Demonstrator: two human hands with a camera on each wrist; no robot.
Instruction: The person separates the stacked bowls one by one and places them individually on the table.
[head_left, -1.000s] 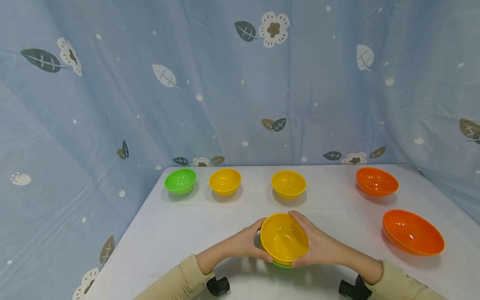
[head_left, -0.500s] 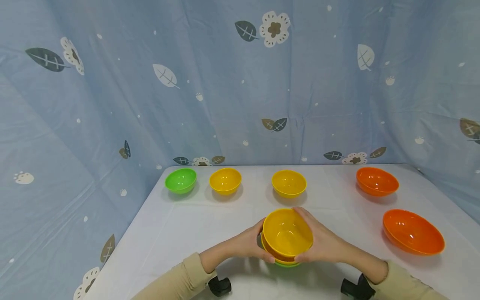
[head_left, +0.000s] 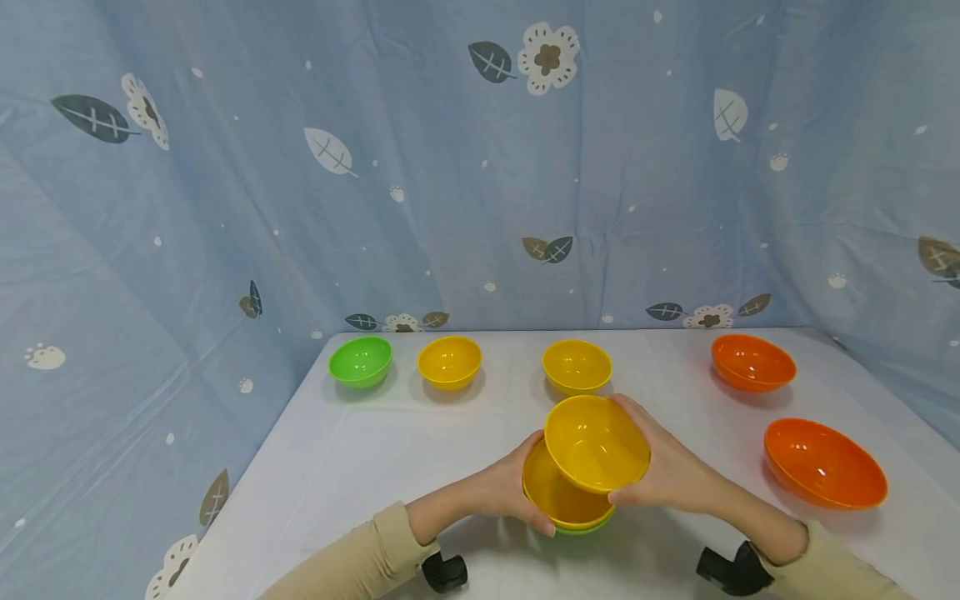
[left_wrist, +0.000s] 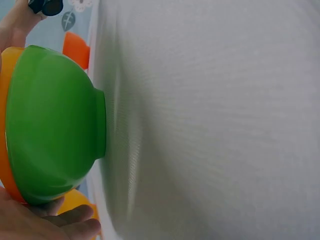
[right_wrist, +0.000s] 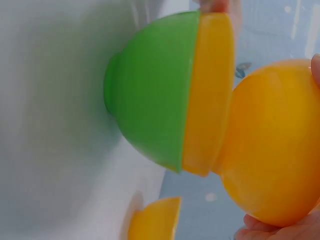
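The left hand (head_left: 504, 490) grips the side of the lower yellow bowl (head_left: 553, 497), nested in a green bowl (right_wrist: 155, 92) on or just above the bench (head_left: 420, 450); a firm, level hold there should stop the pair following. Rightward, the upper yellow bowl (head_left: 596, 442) is raised over the pair's far right side, pinched by the right hand (head_left: 671, 467) between thumb and fingers, and its foot is best lifted fully clear before any sideways move, lest it knock the lower rim.
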